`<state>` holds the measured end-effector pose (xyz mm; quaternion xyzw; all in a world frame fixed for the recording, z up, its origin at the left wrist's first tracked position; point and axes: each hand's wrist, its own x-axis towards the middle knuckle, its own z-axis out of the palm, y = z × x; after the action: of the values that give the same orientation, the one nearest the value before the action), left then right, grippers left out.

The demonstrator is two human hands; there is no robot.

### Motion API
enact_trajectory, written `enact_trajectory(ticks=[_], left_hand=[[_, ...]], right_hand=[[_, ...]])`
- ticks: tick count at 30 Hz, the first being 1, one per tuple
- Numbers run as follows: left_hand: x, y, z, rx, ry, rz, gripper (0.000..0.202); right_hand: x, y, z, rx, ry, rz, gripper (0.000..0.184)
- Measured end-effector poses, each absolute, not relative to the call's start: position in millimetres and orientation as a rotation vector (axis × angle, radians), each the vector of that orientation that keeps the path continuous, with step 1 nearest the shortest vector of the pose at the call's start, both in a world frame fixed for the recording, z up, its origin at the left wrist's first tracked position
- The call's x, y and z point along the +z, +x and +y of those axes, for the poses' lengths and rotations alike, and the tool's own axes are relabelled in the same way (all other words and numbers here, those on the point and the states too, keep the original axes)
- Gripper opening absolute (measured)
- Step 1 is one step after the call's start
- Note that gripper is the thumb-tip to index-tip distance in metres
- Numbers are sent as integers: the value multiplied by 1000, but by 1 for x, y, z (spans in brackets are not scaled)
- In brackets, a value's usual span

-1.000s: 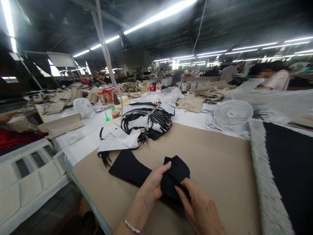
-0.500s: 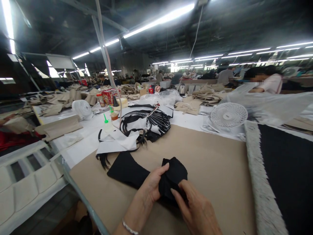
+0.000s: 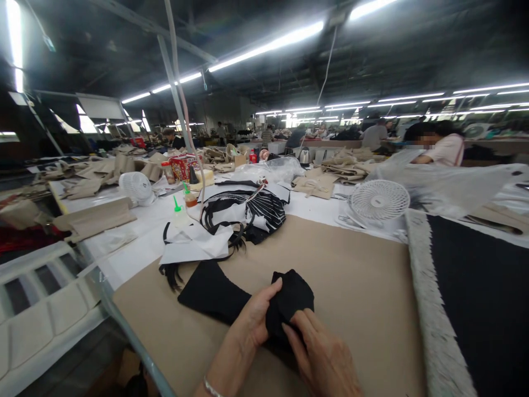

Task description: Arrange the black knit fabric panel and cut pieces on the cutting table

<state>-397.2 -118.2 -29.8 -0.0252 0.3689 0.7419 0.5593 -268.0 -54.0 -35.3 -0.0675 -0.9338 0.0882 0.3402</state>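
A piece of black fabric (image 3: 215,292) lies on the brown paper-covered table (image 3: 351,275), its right end bunched up between both hands. My left hand (image 3: 254,320) pinches the bunched end from the left, thumb on top. My right hand (image 3: 320,358) grips the same bunch from below and the right, fingers curled into the cloth. A bracelet shows on my left wrist.
Beyond the fabric lies a heap of black straps, striped cloth and white paper (image 3: 231,220). Two small white fans (image 3: 378,201) (image 3: 135,187) stand on the table, with glue bottles (image 3: 178,212) near the left one. A black fringed rug (image 3: 475,298) fills the right. Another person (image 3: 438,146) works behind.
The view has drifted slightly, shifting everything a little left and down. Both hands keep their hold on the bunched black fabric with barely any movement.
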Motion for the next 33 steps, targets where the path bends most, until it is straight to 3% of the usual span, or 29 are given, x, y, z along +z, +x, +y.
enact_trajectory(ticks=[9,15,21,24,28,31,33], left_hand=[[-22,-396,-122,1721,212,834,55],[-21,-389,-123,1640,418,812,50],[-23,-393,-121,1831,696,1644,39],[-23,-402,-126,1842,769,2021,27],[-27,-408,-138,1659,863,2352,19],[-36,-405,-151,1497,1030,2395,28],[-46,-404,-161,1253,1226,2423,34]], right_hand=[[-32,-262,-59,242,-261,-2427,39],[-42,-235,-31,484,-535,-2314,51],[-53,-190,1,565,-873,-2255,61],[-56,-180,16,438,-837,-2394,50],[-45,-193,38,430,-893,-2619,40],[-26,-206,39,518,-1105,-2706,45],[-12,-210,33,502,-1181,-2677,37]])
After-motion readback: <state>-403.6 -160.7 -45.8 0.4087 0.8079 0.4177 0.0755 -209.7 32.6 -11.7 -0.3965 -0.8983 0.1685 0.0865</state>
